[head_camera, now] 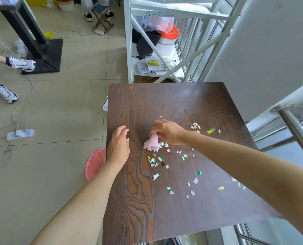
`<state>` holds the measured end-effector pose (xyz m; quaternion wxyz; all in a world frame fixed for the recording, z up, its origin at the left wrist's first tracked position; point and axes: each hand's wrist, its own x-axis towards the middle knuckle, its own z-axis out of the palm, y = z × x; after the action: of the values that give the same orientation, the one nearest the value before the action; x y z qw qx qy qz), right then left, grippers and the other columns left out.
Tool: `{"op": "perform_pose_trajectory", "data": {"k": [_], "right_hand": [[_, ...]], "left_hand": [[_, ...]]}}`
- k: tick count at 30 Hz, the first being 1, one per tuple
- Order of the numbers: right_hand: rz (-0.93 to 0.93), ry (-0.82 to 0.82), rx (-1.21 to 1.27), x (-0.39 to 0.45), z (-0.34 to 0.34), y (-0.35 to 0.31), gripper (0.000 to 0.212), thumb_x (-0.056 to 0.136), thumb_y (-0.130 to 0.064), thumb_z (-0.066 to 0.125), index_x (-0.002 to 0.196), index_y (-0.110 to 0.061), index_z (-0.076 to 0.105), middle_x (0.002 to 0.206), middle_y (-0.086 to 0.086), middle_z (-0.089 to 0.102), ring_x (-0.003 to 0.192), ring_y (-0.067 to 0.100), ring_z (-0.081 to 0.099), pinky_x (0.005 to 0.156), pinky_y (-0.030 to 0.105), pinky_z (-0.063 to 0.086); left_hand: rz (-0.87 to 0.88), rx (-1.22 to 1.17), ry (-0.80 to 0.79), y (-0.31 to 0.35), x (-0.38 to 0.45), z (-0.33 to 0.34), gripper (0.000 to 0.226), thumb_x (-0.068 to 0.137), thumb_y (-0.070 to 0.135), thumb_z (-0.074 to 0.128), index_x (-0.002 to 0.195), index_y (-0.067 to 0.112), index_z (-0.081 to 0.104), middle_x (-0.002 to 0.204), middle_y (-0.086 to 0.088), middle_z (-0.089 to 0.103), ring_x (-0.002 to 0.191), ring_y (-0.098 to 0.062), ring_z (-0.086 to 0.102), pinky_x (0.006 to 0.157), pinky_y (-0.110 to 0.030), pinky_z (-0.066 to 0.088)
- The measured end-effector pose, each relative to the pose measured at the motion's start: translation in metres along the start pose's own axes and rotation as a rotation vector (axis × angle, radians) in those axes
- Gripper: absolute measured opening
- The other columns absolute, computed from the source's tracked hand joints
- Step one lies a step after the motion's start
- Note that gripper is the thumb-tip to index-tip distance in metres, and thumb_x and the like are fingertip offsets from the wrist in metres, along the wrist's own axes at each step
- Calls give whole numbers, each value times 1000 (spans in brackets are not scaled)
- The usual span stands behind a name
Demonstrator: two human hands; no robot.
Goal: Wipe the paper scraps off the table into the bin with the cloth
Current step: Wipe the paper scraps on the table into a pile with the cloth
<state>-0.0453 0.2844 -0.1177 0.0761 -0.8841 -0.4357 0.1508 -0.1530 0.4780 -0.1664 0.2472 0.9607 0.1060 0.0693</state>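
Note:
A dark wood-grain table (191,213) fills the middle of the head view. My right hand (166,130) grips a bunched pink cloth (152,143) whose lower end hangs down to the tabletop. Several small white, green and yellow paper scraps (165,161) lie scattered to the right of and below the cloth. My left hand (119,144) rests flat near the table's left edge with fingers spread and nothing in it. A pink bin (94,163) stands on the floor just beyond that edge, partly hidden by the table and my left forearm.
A white metal shelf rack (157,50) with bags stands behind the table. A steel railing (299,131) runs along the right. On the floor at left lie a power strip (20,134) with cables and another person's feet in sneakers (21,63).

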Motion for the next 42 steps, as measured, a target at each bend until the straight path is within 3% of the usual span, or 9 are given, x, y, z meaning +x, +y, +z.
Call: {"op": "perform_pose_trajectory", "data": {"k": [3, 6, 12, 22, 25, 33, 37, 42], "right_hand": [[168, 176, 25, 15, -20, 24, 34, 89, -4, 48, 109, -20, 70, 107, 6, 61, 100, 29, 57, 84, 42, 51], [333, 254, -12, 30, -34, 50, 34, 94, -7, 46, 114, -23, 69, 110, 6, 61, 103, 28, 57, 80, 40, 52], [533, 228, 40, 31, -3, 63, 39, 93, -9, 42, 121, -27, 64, 117, 7, 57, 110, 32, 53, 83, 40, 48], [303, 111, 31, -30, 21, 31, 41, 87, -4, 45, 117, -24, 64, 113, 5, 58, 106, 30, 56, 79, 36, 45], [310, 168, 56, -35, 10, 32, 41, 86, -2, 46, 114, -22, 67, 109, 8, 58, 104, 31, 56, 78, 38, 48], [636, 413, 52, -79, -24, 93, 37, 85, -4, 50, 113, -19, 68, 106, 12, 59, 104, 35, 56, 77, 41, 50], [897, 442, 47, -113, -25, 132, 41, 85, -5, 45, 115, -22, 66, 111, 12, 56, 110, 34, 53, 84, 42, 46], [1098, 376, 111, -136, 3, 150, 36, 88, -8, 48, 119, -16, 65, 118, 17, 53, 110, 40, 55, 88, 41, 47]], "left_hand": [[37, -8, -4, 5, 3, 1, 36, 89, 0, 55, 125, -1, 57, 133, -10, 51, 124, -25, 47, 104, -34, 39], [48, -15, -8, 6, 5, 6, 35, 88, 0, 56, 124, -2, 58, 131, -10, 53, 122, -26, 47, 104, -36, 40], [46, 10, 19, 6, 6, 12, 33, 89, 1, 56, 123, 1, 59, 130, -9, 54, 122, -25, 46, 103, -36, 41], [5, 49, 9, 12, 8, 11, 31, 88, -3, 55, 119, -1, 59, 127, -12, 55, 119, -30, 48, 99, -39, 44], [-1, 46, 2, 14, 9, 13, 33, 87, -6, 55, 119, -2, 60, 127, -13, 55, 117, -31, 48, 99, -41, 44], [95, 34, -26, 32, 6, 25, 33, 87, -7, 54, 119, -2, 60, 126, -13, 55, 115, -33, 49, 94, -45, 46], [112, 13, -12, 34, 7, 28, 32, 86, -8, 55, 117, -3, 60, 123, -14, 56, 112, -34, 51, 89, -47, 48], [84, -3, 14, 34, 6, 33, 34, 87, -8, 53, 121, -6, 58, 126, -15, 55, 113, -35, 50, 96, -46, 45]]}}
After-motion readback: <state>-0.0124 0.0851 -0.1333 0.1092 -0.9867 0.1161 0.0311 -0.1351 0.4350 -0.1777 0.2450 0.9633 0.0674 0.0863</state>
